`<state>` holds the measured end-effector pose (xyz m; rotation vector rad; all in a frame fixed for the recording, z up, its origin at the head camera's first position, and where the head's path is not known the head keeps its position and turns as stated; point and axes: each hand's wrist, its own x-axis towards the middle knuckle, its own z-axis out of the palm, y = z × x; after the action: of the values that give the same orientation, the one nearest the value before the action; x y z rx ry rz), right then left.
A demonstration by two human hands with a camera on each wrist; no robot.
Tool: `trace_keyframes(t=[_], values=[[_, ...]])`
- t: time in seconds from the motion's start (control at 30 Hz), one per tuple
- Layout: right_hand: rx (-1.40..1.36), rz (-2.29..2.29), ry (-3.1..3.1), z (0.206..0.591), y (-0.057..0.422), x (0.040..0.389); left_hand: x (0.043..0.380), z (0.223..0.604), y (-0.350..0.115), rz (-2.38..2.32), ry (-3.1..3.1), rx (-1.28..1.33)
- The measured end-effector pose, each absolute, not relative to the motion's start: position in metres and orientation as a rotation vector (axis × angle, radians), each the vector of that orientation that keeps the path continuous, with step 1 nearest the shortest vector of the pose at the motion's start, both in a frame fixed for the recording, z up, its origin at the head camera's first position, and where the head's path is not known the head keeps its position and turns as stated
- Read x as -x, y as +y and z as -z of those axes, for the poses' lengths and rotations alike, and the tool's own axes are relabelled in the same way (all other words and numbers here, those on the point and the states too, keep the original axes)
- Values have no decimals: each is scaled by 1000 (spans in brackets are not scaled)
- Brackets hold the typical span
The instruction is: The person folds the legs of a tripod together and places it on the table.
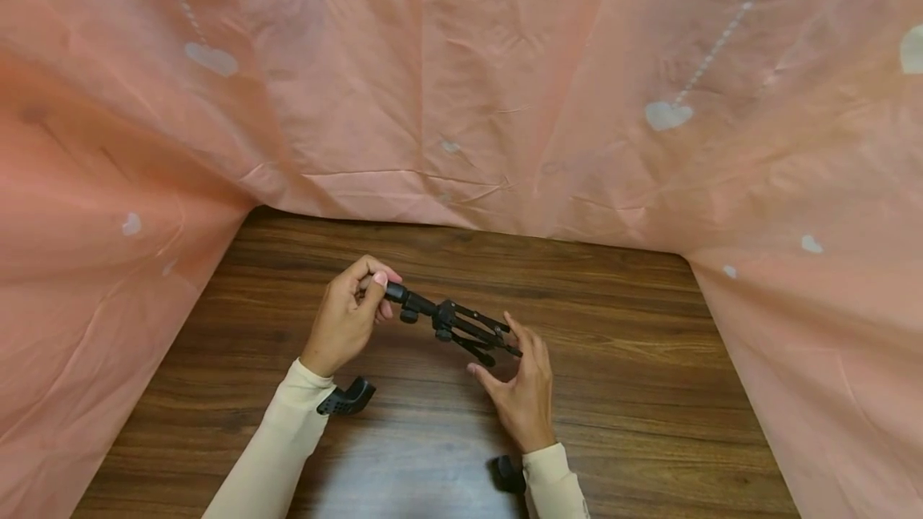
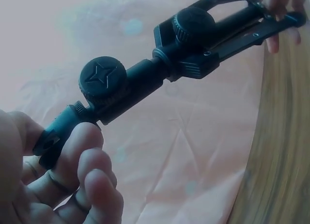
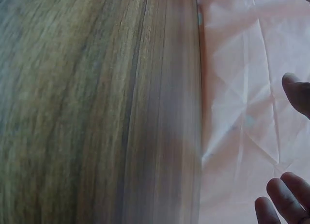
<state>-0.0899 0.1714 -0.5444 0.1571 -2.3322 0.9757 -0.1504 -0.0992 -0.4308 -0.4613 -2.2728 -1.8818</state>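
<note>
A small black tripod (image 1: 445,315) is held up above the wooden table, tilted, its legs toward the right. My left hand (image 1: 348,315) pinches its top end between thumb and fingers. In the left wrist view a round knob (image 2: 102,78) with a star mark and a second knob (image 2: 193,25) show along the tripod. My right hand (image 1: 525,391) is at the leg ends, with thumb and fingers spread apart around them. A fingertip seems to touch one leg. The right wrist view shows only the right hand's thumb (image 3: 296,94) and fingertips (image 3: 286,200), not the tripod.
A brown wood-grain table (image 1: 613,391) lies underneath. Pink cloth (image 1: 461,86) with pale hearts hangs along its back and both sides. Black wrist mounts (image 1: 348,396) sit at both cuffs.
</note>
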Motion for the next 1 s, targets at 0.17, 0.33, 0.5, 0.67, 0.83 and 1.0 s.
trace_keyframes(t=[0.17, 0.33, 0.5, 0.67, 0.83, 1.0], values=[[-145, -1012, -2281, 542, 172, 91, 150, 432, -100, 1980, -2228, 493], [-155, -1049, -2245, 541, 171, 88, 149, 434, -102, 2011, -2212, 506], [-185, -1037, -2234, 541, 171, 87, 149, 438, -104, 2009, -2224, 493], [-207, -1068, -2236, 538, 173, 87, 149, 441, -107, 1996, -2244, 501], [-266, -1104, -2240, 533, 178, 87, 148, 442, -112, 1958, -2288, 532], [-256, -1146, -2294, 532, 184, 86, 147, 440, -117, 1901, -2382, 613]])
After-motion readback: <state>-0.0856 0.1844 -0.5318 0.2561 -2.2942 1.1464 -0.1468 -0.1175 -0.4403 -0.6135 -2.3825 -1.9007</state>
